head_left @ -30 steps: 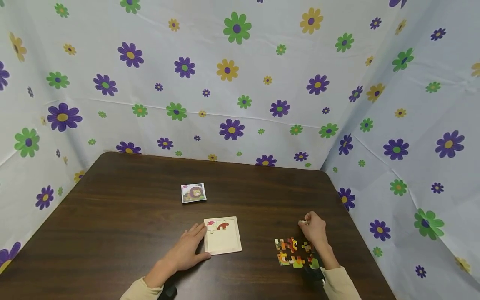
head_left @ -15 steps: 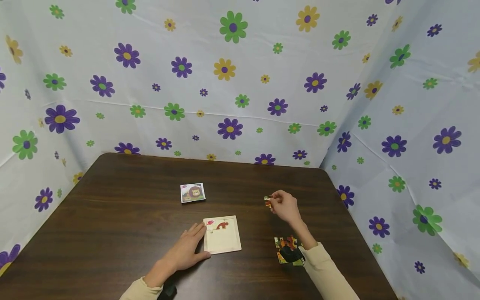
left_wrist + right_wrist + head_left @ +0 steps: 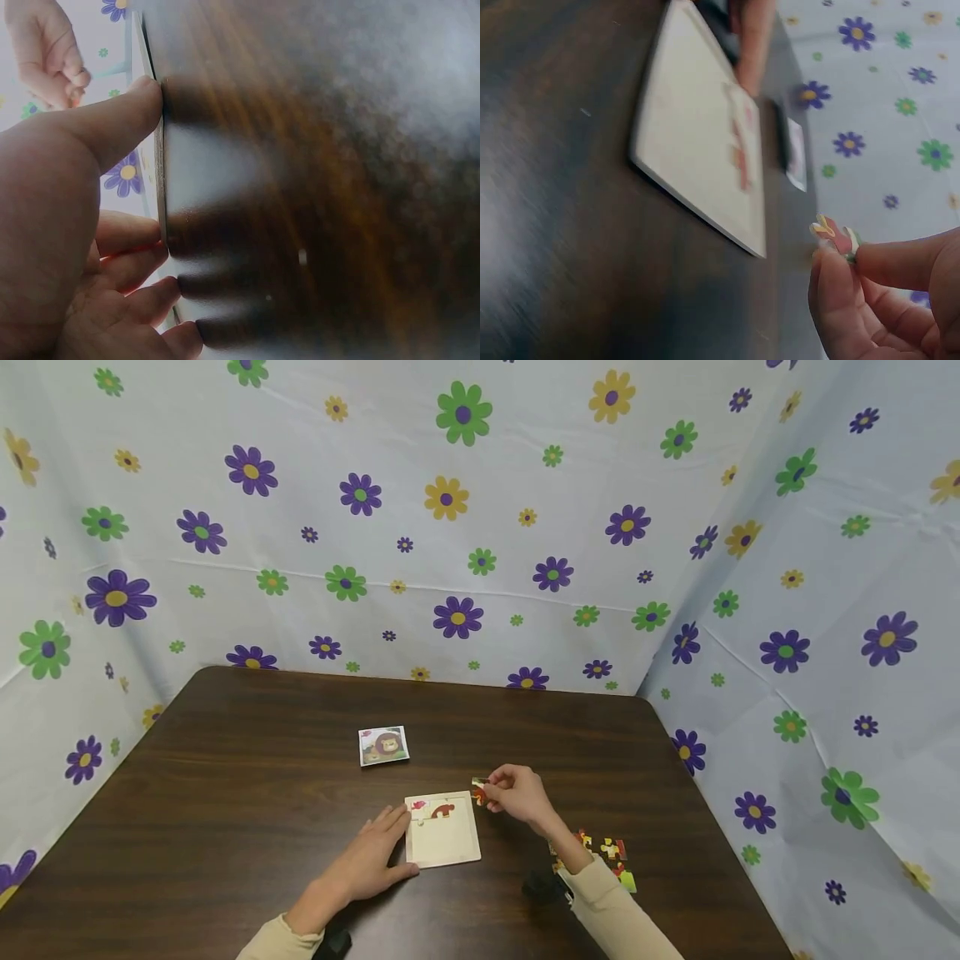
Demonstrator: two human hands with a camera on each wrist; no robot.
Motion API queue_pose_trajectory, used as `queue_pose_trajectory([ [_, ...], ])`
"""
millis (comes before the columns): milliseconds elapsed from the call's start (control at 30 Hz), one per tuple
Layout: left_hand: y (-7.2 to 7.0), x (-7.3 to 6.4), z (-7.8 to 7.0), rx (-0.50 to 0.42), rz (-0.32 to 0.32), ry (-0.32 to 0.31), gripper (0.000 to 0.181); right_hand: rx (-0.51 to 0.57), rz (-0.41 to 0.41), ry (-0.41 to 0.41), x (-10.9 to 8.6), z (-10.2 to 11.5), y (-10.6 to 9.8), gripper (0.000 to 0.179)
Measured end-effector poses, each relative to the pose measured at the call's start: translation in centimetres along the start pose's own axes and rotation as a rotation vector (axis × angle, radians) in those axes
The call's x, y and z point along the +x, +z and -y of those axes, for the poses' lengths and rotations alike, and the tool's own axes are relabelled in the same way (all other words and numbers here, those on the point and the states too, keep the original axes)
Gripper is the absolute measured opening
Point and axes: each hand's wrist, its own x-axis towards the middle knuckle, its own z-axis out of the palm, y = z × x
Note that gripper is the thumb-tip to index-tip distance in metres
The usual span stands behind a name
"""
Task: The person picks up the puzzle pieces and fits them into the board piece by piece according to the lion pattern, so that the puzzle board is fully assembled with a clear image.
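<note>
A square wooden puzzle tray (image 3: pixel 444 843) lies on the table, with pieces showing a pink flower and a brown patch fitted along its far edge. My left hand (image 3: pixel 367 858) rests at the tray's left side, fingers and thumb extended and touching its edge; the left wrist view shows the fingertips against the rim. Just off the tray's far right corner, my right hand (image 3: pixel 519 795) pinches a jigsaw piece (image 3: pixel 838 236) between thumb and fingers. That piece has red, yellow and green on it and is held above the table.
Several loose jigsaw pieces (image 3: pixel 612 849) lie at the right, partly hidden by the right forearm. A small lion picture card (image 3: pixel 383 746) lies beyond the tray. Flower-patterned cloth (image 3: pixel 457 618) hangs behind the dark wooden table (image 3: pixel 285 793) and along its sides.
My right hand has lifted a jigsaw piece from the right side and carried it left to the tray's far right corner. My left hand has stayed at the tray.
</note>
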Motion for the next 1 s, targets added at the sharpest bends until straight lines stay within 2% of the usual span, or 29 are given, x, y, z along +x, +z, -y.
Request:
queue_pose_trajectory([
  [100,0.0,0.0,0.0,0.012,0.012,0.003,0.079,-0.031,0.046,-0.007,-0.3,-0.5,1.1,0.009],
  [233,0.0,0.0,-0.2,-0.002,0.01,0.001,0.079,-0.132,0.051,-0.046,-0.4,-1.0,2.2,0.011],
  [467,0.1,0.1,-0.2,0.01,0.005,0.0,0.078,-0.331,-0.024,-0.169,-0.1,-1.5,3.7,0.006],
  [567,0.0,0.2,-0.1,-0.006,-0.01,0.009,0.078,-0.387,-0.08,-0.244,0.1,-1.6,4.1,0.008],
  [633,0.0,0.2,-0.1,-0.009,-0.011,0.012,0.078,-0.439,-0.087,-0.302,0.0,-1.7,4.3,0.01],
  [800,-0.1,0.2,-0.1,-0.003,0.005,0.005,0.078,-0.591,-0.003,-0.425,-0.2,-2.0,4.4,0.019],
  [1000,-0.1,0.2,-0.1,-0.005,0.019,-0.015,0.078,-0.657,0.039,-0.458,-0.1,-2.1,4.4,0.022],
])
